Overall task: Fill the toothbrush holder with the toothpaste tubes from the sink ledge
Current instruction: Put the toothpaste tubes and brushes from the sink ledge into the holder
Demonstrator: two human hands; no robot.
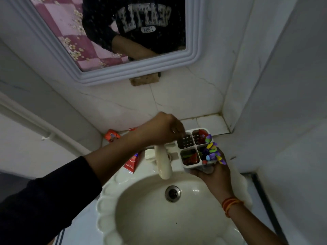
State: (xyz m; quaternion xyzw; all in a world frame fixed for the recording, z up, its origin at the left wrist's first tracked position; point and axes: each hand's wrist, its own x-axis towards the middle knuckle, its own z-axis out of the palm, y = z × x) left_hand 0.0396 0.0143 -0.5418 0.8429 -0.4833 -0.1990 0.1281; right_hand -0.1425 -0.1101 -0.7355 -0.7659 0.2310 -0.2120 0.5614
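A white four-compartment toothbrush holder [184,166] is held over the sink's back right edge by my right hand [215,175], which grips its near side from below. Colourful toothbrushes [212,151] stand in the near right compartment. Red tubes fill the near left [190,157] and far right [200,136] compartments. The far left compartment [185,141] shows its perforated bottom. My left hand [162,129] hovers at that compartment's rim with fingers curled, nothing visible in them. A red Colgate toothpaste tube [131,162] lies on the ledge under my left forearm. Another red-and-white tube [131,129] peeks out behind my wrist.
A cream faucet [162,161] juts over the sink basin [159,218] just left of the holder. An orange packet [111,136] lies at the ledge's back left. A mirror [109,32] hangs above. Tiled walls close in on the right.
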